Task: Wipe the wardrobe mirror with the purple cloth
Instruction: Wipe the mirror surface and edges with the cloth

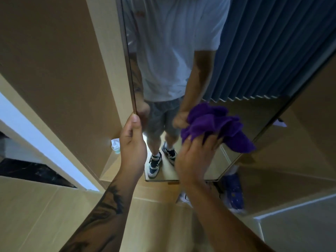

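The purple cloth point(216, 124) is bunched against the wardrobe mirror point(181, 51), just above the right hand's fingertips. The right hand point(196, 157) pinches its lower folds, fingers point(209, 140) curled into the fabric. The left hand point(131, 142) grips the mirror's left edge, thumb point(135, 121) on the glass, the other fingers wrapped behind. 1 blue curtain point(263, 51) reflects beyond the cloth.

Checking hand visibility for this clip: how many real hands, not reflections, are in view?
2. The left hand grips the tall wardrobe mirror's edge; the right hand holds the crumpled purple cloth.
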`<act>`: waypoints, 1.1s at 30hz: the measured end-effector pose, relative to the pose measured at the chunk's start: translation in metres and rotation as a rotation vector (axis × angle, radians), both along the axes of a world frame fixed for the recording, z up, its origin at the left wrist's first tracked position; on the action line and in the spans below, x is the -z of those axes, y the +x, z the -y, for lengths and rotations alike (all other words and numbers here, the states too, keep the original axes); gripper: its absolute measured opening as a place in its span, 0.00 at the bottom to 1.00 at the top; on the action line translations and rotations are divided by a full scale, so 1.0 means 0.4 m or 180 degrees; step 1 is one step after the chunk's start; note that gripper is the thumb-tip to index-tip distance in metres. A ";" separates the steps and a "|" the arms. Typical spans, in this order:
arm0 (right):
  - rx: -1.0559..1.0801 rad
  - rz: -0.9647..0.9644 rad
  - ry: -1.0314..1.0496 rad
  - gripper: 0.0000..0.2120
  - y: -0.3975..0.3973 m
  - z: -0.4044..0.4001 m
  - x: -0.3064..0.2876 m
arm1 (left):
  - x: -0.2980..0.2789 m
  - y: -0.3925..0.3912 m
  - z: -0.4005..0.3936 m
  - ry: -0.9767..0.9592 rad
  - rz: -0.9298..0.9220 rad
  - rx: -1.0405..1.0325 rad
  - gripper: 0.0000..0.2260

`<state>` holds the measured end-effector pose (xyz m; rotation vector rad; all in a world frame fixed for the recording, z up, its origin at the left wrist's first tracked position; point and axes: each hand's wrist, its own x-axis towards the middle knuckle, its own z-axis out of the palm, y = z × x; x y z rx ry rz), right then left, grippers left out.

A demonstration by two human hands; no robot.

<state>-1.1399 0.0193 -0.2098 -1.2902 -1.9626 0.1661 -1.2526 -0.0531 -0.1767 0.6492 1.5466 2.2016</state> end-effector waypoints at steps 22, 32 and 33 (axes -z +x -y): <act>-0.0897 0.0326 0.1652 0.15 0.210 -0.211 0.074 | 0.034 0.021 -0.037 0.0049 -0.0286 -0.0652 0.17; -0.1993 0.1276 0.3320 0.18 0.281 -0.376 -0.120 | 0.135 -0.028 -0.061 0.0205 -0.1228 -0.0751 0.18; -0.2031 0.1335 0.3403 0.17 0.279 -0.370 -0.085 | 0.133 -0.019 -0.064 0.0239 -0.1273 -0.0846 0.18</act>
